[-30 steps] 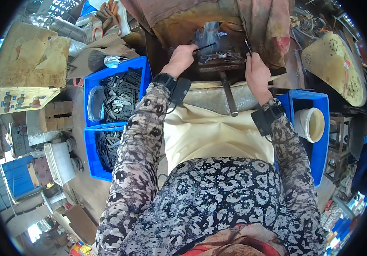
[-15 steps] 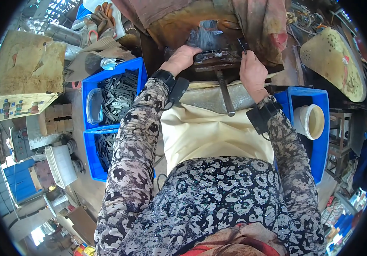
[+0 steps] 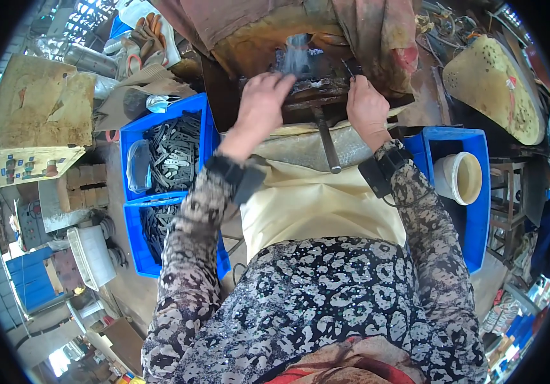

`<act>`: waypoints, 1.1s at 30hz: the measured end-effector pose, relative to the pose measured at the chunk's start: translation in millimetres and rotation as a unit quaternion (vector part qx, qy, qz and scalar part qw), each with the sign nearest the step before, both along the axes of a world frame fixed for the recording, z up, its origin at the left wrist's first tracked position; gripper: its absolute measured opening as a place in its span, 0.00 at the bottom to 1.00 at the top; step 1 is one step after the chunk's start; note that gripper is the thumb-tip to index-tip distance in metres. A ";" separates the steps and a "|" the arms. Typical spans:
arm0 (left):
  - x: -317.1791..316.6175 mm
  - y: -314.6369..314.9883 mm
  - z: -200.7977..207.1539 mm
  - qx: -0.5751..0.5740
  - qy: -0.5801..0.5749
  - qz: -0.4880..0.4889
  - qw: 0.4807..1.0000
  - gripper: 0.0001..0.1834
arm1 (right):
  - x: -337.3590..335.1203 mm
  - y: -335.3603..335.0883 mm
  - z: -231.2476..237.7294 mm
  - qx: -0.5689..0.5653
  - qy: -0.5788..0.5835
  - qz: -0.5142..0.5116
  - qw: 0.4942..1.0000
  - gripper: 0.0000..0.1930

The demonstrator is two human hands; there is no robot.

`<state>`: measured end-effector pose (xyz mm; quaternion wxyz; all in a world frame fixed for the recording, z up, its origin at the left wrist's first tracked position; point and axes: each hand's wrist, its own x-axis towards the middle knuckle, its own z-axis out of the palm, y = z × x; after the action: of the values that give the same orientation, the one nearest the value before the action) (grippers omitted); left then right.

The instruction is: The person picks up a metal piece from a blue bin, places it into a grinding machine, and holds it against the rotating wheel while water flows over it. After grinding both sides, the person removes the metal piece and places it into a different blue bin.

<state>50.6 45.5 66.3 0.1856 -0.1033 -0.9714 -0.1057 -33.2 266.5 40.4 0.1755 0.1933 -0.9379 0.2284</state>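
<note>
My left hand point(image 3: 261, 110) is over the left side of a dark wet metal fixture point(image 3: 313, 91), fingers bent downward. Motion smears it, and its fingertips are partly hidden, so I cannot tell whether it holds anything. On the fixture's right, my right hand point(image 3: 367, 109) is closed round a thin dark rod point(image 3: 347, 66) that points up and away. A round metal bar point(image 3: 327, 144) slopes from the fixture toward me. Behind the fixture, whitish water point(image 3: 296, 59) streams down in front of a brown, stained cloth cover point(image 3: 249, 32).
At left, one blue bin point(image 3: 127, 137) holds many flat metal pieces point(image 3: 175, 150) and a clear plastic tub point(image 3: 138, 166); a second blue bin point(image 3: 135, 237) adjoins it. At right, a blue crate point(image 3: 478, 224) carries a white bucket point(image 3: 446, 176). A yellowish control box point(image 3: 38, 109) stands far left.
My left hand has come off the end of a dark flat piece on the fixture and shifted left and toward me. My right hand still grips the rod. The view has shifted slightly.
</note>
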 end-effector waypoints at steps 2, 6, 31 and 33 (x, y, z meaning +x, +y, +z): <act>28.9 33.9 27.9 0.021 0.067 -0.114 0.991 0.23 | 0.8 2.5 -0.4 0.003 -0.003 -0.005 1.000 0.08; 74.4 74.0 16.9 0.141 -0.007 -0.230 0.963 0.19 | 2.4 -6.5 -1.4 -0.009 0.016 0.003 1.000 0.08; -174.0 -50.1 70.4 0.425 -0.037 0.063 0.902 0.18 | 8.9 -0.6 -8.5 -0.132 0.015 -0.005 0.991 0.08; -196.7 -58.2 64.1 0.437 -0.067 0.037 0.896 0.18 | 12.9 4.0 -6.1 -0.105 0.000 -0.026 0.994 0.09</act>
<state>-146.1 -12.7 130.4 0.1508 0.0320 -0.8404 -0.5196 -20.4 270.5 34.4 0.2007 0.1498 -0.9135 0.3207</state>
